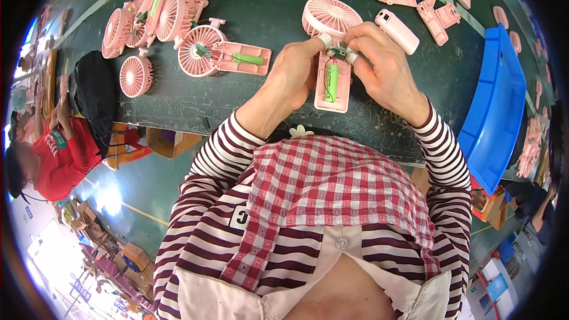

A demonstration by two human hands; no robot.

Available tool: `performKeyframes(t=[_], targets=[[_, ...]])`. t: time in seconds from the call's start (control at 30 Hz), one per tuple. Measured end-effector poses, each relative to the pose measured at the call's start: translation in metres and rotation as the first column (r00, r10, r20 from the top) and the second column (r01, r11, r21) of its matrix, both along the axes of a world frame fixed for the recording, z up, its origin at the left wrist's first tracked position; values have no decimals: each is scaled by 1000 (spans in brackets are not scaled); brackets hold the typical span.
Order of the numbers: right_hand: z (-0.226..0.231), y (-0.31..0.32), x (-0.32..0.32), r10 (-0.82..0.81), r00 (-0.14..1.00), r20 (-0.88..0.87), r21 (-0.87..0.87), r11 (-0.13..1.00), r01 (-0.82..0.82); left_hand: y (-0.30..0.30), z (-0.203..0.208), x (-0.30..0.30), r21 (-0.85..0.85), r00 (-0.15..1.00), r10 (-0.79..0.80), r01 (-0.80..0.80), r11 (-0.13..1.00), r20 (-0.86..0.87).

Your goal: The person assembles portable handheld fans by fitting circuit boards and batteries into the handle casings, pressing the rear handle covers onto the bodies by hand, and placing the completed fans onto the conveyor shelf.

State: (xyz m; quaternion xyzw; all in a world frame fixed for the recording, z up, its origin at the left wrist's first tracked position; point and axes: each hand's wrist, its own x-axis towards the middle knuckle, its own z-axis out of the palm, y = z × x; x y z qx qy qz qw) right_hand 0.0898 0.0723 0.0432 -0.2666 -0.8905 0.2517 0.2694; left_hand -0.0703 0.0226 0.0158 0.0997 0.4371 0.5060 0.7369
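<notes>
Spanning the frame, dark green surface (pixel 267 6); blue tray (pixel 498 101) at 3 o'clock. Centre: pink handheld fan (pixel 332 53), open handle showing green battery (pixel 332 75). Left hand (pixel 296 71) and right hand (pixel 379 62) both pinch its neck.
</notes>
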Motion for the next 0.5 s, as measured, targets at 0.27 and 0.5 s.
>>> performKeyframes(t=[0.27,0.5], targets=[[2,-2,-1,25,999,20,3,1000,-25,-1,-6,-1,-8,1000,-6,6,1000,-20],[6,-5,-4,53,994,97,139,988,-67,-4,-2,0,-35,998,-45,43,998,-52]])
